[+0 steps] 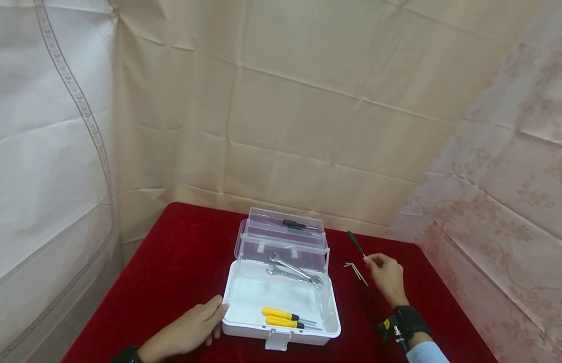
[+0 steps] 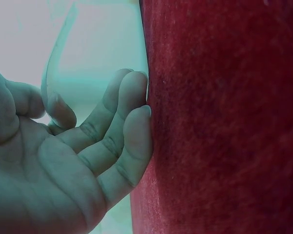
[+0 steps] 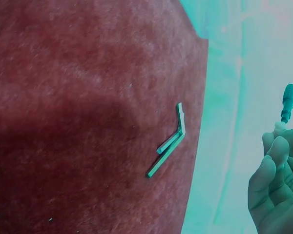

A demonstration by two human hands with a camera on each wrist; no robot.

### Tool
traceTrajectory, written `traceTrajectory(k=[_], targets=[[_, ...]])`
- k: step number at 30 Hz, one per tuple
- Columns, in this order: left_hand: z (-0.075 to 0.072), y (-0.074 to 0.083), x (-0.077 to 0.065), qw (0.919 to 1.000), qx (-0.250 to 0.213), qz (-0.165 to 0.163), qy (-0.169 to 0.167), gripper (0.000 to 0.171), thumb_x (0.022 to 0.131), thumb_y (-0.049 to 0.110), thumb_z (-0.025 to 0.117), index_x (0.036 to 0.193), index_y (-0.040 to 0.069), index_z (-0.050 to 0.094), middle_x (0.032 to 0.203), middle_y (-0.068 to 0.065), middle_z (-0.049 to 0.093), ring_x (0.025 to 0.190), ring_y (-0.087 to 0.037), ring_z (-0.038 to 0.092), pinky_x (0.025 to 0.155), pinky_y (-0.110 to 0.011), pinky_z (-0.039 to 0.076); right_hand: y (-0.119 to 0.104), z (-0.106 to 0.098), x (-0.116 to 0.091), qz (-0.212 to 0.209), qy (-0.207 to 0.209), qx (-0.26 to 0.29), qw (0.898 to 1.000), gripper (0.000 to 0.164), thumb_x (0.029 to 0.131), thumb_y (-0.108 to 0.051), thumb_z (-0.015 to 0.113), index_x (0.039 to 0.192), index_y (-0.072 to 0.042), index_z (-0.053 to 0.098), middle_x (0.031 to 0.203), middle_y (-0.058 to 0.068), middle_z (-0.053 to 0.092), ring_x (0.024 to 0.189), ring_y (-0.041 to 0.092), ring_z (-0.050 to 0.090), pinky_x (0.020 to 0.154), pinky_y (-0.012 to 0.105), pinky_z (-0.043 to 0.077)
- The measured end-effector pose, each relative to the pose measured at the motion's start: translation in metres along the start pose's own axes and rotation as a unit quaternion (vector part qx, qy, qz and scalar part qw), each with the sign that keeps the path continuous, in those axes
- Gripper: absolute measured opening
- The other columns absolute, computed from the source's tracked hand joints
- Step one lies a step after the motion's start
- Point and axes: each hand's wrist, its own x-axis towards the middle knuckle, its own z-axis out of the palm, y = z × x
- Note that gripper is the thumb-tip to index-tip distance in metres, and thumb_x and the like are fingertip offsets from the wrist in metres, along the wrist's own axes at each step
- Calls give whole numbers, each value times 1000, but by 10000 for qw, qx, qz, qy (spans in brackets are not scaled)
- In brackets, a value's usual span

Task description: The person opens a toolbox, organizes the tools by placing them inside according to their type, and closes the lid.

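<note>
A white toolbox [image 1: 281,328] with its clear lid raised stands on the red-covered table. My left hand [image 1: 194,325] grips its left edge near the front, thumb at the rim and fingers against the outer wall. Over the table right of the box, my right hand [image 1: 386,276] pinches a black-handled screwdriver [image 1: 353,240] by its shaft, handle pointing up and away. Close below that hand lie L-shaped hex keys [image 1: 357,272], also plain in the right wrist view. Inside the box are two yellow-handled screwdrivers [image 1: 278,312] at the front and two wrenches [image 1: 292,267] at the back.
A black-handled screwdriver [image 1: 293,223] lies in the raised clear lid [image 1: 281,241]. At the box's front the white latch [image 1: 277,341] hangs down. Beige cloth [image 1: 281,126] hangs behind the table [image 1: 185,252], with patterned cloth [image 1: 498,212] on the right.
</note>
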Motion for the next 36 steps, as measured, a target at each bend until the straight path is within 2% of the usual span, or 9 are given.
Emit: traceTrajectory(k=[10,17,24,36], targets=[[0,1,0,9999,76,30,78,30,112,36,40,97,13,53,71,-1,60,56,-20,56,53,-28,42,-16,5,5,-131,-44,145,9998,19,100,-23,70,103,-5,75,91,12,75,69,15,63,58,26,50],[1,-2,0,9999,-79,-107,-8,30,112,36,41,98,12,53,73,-3,61,58,-21,56,54,-28,43,-26,10,8,-241,-82,228,9994,19,100,-23,71,103,-5,75,92,13,74,71,18,62,58,27,48],[1,-2,-2,9998,-119,-177,-47,27,112,34,42,99,13,53,75,-2,61,61,-22,57,56,-28,44,-38,17,9,-309,-15,208,9993,14,100,-20,71,101,-6,75,88,7,73,81,24,62,68,34,48],[0,-3,-1,9998,-127,-108,-54,27,112,34,40,100,13,53,75,-3,61,61,-22,57,56,-28,44,-57,26,16,-482,-76,310,9983,14,98,-21,73,101,-8,76,88,8,73,81,25,61,73,38,50]])
